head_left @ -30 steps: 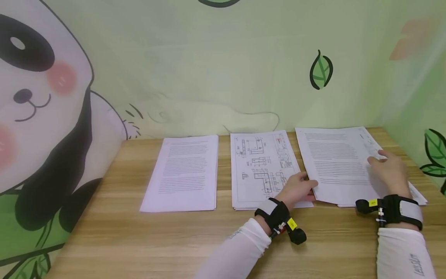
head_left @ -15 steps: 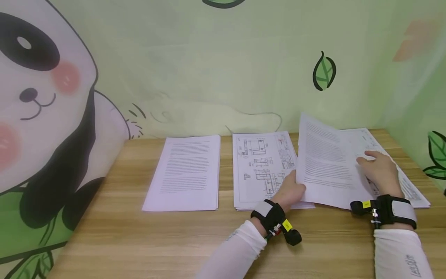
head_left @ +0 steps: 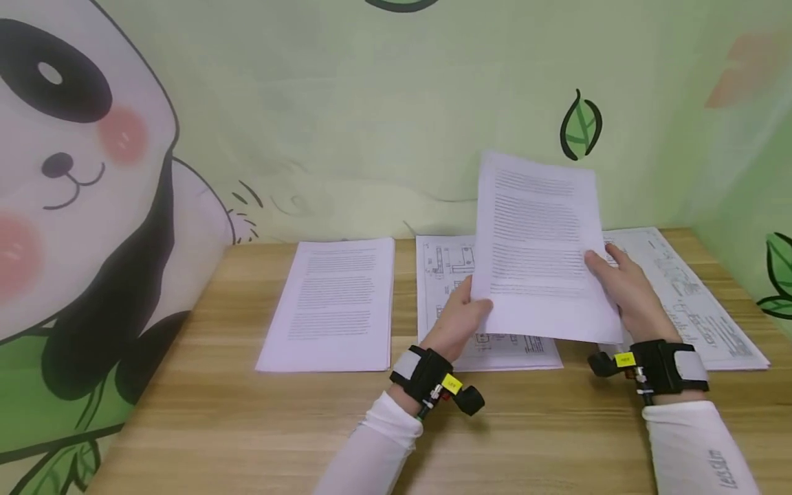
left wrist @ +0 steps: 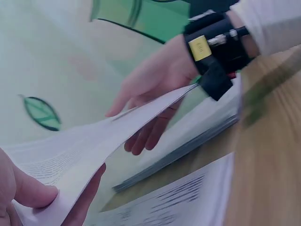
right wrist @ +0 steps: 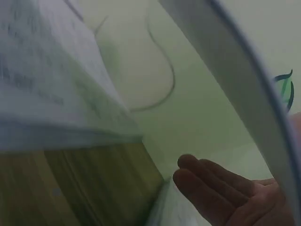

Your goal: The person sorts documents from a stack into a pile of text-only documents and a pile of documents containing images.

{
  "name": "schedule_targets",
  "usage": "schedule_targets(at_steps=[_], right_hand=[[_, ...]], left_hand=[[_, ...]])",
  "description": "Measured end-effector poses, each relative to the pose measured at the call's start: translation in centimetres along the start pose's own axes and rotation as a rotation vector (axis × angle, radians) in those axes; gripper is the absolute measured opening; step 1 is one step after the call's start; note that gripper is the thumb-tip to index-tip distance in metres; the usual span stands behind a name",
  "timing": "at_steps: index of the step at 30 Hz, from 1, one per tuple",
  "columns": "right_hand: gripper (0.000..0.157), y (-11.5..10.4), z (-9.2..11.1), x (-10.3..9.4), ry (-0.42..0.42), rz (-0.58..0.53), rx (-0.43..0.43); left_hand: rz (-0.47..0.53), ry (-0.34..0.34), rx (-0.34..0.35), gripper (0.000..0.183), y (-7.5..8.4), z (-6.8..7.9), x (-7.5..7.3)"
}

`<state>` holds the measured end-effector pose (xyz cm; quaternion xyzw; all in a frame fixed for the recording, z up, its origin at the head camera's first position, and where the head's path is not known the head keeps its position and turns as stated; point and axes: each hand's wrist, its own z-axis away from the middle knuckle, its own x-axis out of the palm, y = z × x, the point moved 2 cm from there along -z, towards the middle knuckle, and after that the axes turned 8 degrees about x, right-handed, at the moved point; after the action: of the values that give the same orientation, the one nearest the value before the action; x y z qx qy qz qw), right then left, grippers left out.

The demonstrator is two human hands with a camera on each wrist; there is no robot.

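Note:
Raised above the table is a thin stack of printed paper [head_left: 538,234], its text side facing me. My left hand [head_left: 456,320] pinches its lower left edge, thumb on the front and fingers behind, as the left wrist view also shows. At the right edge, my right hand [head_left: 631,292] holds the sheets between thumb and fingers; in the right wrist view its fingers [right wrist: 211,188] reach behind the paper. Below, a stack of technical drawings [head_left: 520,354] is partly covered by the held sheets. Another drawing stack [head_left: 699,302] lies behind and beneath my right hand.
A stack of text pages [head_left: 328,309] lies on the left of the wooden table [head_left: 247,426]. Behind the table hangs a pale green backdrop [head_left: 371,124] with a panda [head_left: 117,206] and leaves. Both wrists wear black straps with small cameras.
Both hands have lifted the text sheets off the right-hand drawing stack and moved them left and up, over the middle stack. The drawings on the right are now uncovered.

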<state>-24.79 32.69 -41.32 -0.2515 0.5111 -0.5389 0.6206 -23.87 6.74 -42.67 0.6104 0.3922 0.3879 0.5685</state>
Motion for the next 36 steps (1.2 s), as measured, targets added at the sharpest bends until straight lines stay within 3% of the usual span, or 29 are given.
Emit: schedule_targets(at_steps=[4, 9, 13, 19, 25, 32, 36], right_hand=[[0.076, -0.9, 0.8, 1.9, -0.175, -0.241, -0.025], [0.063, -2.1, 2.1, 4.0, -0.263, -0.432, -0.065], [0.057, -2.7, 2.8, 5.9, -0.285, -0.46, -0.107], [0.05, -4.1, 3.9, 8.9, -0.365, -0.522, -0.147], [0.048, -5.4, 5.0, 12.3, -0.453, -0.504, -0.158], [0.049, -6.3, 5.4, 16.6, -0.493, -0.483, -0.156], [0.047, -7.2, 5.4, 18.8, -0.506, -0.485, -0.152]], left_hand=[[0.037, 0.015, 0.038, 0.05, 0.7, 0.7, -1.9], [-0.003, 0.129, 0.019, 0.045, 1.1, 1.0, -3.6], [-0.051, 0.204, 0.021, 0.038, 1.2, 1.3, -5.5], [-0.19, 0.208, 0.047, 0.033, 2.0, 2.3, -9.9], [-0.276, 0.248, -0.008, 0.033, 3.0, 3.9, -14.1], [-0.359, 0.296, -0.078, 0.039, 3.6, 5.8, -18.1], [-0.356, 0.295, -0.112, 0.042, 4.2, 6.9, -20.5]])
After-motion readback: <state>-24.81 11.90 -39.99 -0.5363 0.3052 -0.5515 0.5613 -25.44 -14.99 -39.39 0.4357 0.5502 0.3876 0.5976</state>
